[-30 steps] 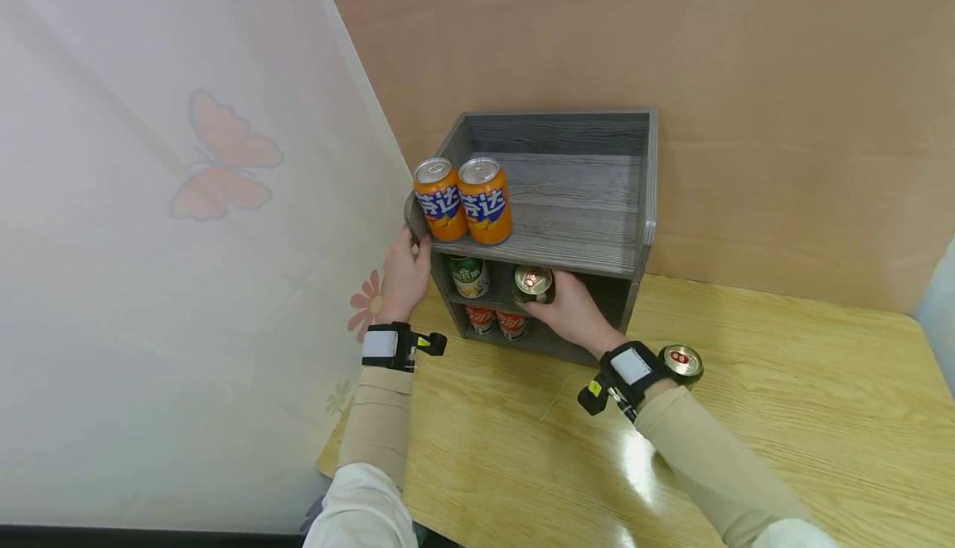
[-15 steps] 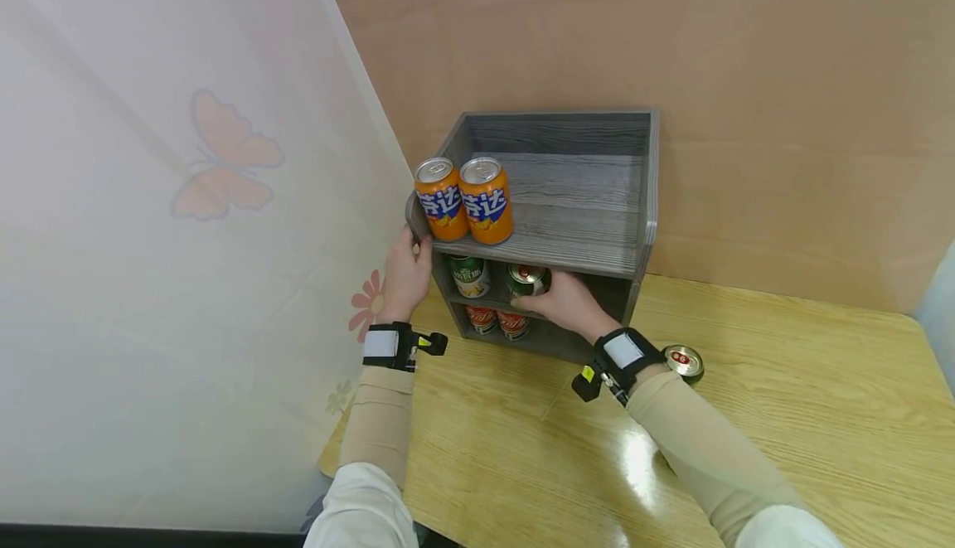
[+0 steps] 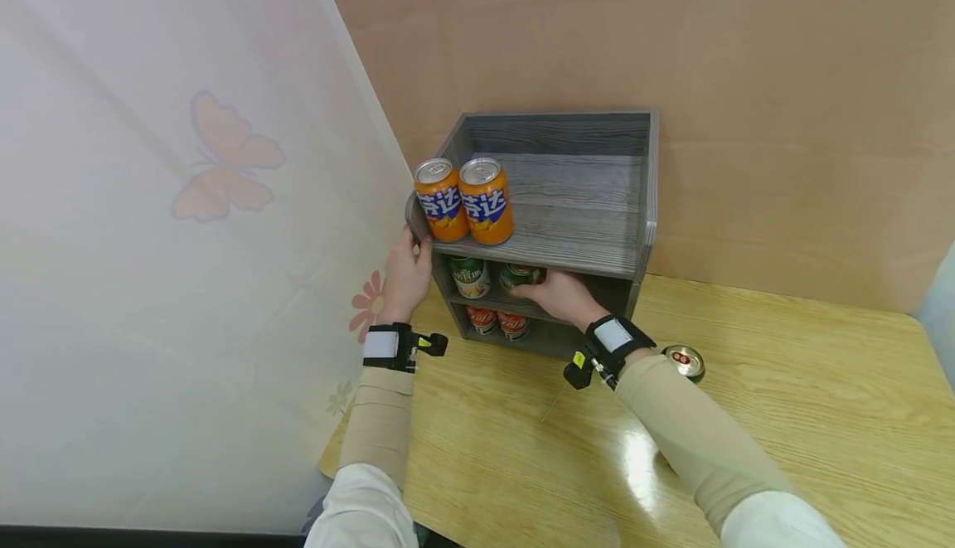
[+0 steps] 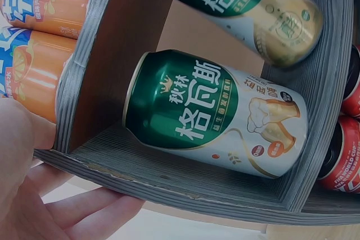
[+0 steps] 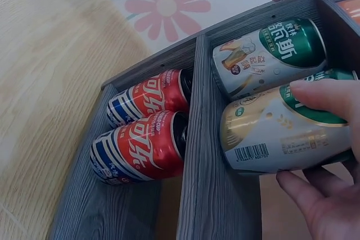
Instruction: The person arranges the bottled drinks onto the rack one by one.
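My right hand (image 3: 564, 296) grips a green, white and gold drink can (image 5: 275, 130) inside the middle compartment of a grey wooden shelf (image 3: 574, 229). In the right wrist view, the thumb lies over the can's green upper part and the fingers come round its other side. A second can of that kind (image 4: 214, 113) stands beside it, nearer the left wall. My left hand (image 3: 405, 280) holds the shelf's left side panel, thumb at the front edge and fingers along the outside.
Two orange soda cans (image 3: 486, 204) stand at the left of the top tier. Two red cola cans (image 5: 149, 144) occupy the bottom compartment. Another can (image 3: 684, 361) stands on the wooden table (image 3: 783, 415), right of the shelf near my right forearm. A patterned wall sheet (image 3: 224, 324) borders the left.
My right hand has moved the green can leftward and deeper into the middle compartment, closer to the other green can. The left hand stays on the side panel.
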`<control>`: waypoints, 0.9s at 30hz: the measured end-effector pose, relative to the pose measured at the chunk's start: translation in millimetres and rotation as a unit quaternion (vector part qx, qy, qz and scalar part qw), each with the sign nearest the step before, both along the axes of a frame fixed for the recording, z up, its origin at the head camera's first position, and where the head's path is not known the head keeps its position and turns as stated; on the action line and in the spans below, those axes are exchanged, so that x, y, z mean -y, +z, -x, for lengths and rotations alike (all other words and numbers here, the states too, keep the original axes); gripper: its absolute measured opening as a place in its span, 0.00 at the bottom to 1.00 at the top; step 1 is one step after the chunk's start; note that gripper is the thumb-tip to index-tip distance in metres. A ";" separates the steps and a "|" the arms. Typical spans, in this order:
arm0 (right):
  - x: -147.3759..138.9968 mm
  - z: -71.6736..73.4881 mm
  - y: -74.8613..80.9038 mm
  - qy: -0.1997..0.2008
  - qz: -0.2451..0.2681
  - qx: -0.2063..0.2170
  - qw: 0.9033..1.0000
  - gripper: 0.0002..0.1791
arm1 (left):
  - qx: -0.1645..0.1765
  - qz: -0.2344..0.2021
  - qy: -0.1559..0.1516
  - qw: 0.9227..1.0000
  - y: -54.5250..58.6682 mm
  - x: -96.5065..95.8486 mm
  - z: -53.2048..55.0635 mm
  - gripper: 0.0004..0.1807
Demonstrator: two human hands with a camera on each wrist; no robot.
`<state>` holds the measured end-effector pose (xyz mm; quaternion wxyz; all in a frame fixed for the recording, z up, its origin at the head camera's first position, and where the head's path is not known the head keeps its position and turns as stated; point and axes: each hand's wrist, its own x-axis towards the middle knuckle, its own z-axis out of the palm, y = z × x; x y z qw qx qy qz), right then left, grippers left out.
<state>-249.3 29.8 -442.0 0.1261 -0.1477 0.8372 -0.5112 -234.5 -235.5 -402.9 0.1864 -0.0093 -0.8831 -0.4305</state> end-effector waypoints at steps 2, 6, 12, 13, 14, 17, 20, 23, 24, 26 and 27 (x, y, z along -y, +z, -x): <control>2.1 1.5 1.1 0.003 -0.005 0.020 1.000 0.57 | -0.001 -0.001 -0.001 1.000 -0.4 0.0 0.9 0.21; 7.1 5.5 1.8 0.016 -0.016 0.043 0.999 0.56 | -0.001 -0.001 -0.001 1.000 -1.2 -0.2 2.0 0.22; 12.3 7.6 6.4 0.033 -0.034 0.079 0.996 0.54 | 0.000 0.003 0.001 1.000 -1.8 -0.6 2.3 0.21; 12.5 7.5 7.2 0.034 -0.034 0.087 0.995 0.54 | 0.000 0.003 0.001 1.000 -1.8 -0.8 2.3 0.21; 12.7 7.4 7.7 0.035 -0.034 0.094 0.994 0.54 | 0.000 0.003 0.001 1.000 -1.9 -1.0 2.2 0.21; 13.8 7.9 8.1 0.038 -0.030 0.104 0.993 0.53 | 0.001 0.002 0.001 1.000 -2.3 -1.2 2.6 0.21; 14.7 8.9 7.1 0.033 -0.029 0.101 0.994 0.53 | 0.001 0.002 0.001 1.000 -2.1 -1.3 2.8 0.21; 15.7 9.7 5.8 0.030 -0.030 0.092 0.995 0.52 | 0.003 0.004 0.003 1.000 -1.9 -0.9 3.0 0.22; 16.1 9.7 5.6 0.029 -0.030 0.090 0.995 0.51 | 0.004 0.003 0.003 1.000 -1.7 -0.7 2.8 0.22; 17.0 10.1 4.7 0.029 -0.031 0.088 0.995 0.51 | 0.007 0.003 0.004 1.000 -1.8 -0.1 2.2 0.22; 17.5 10.3 4.2 0.029 -0.032 0.087 0.995 0.51 | 0.007 0.003 0.004 1.000 -1.8 0.2 1.7 0.22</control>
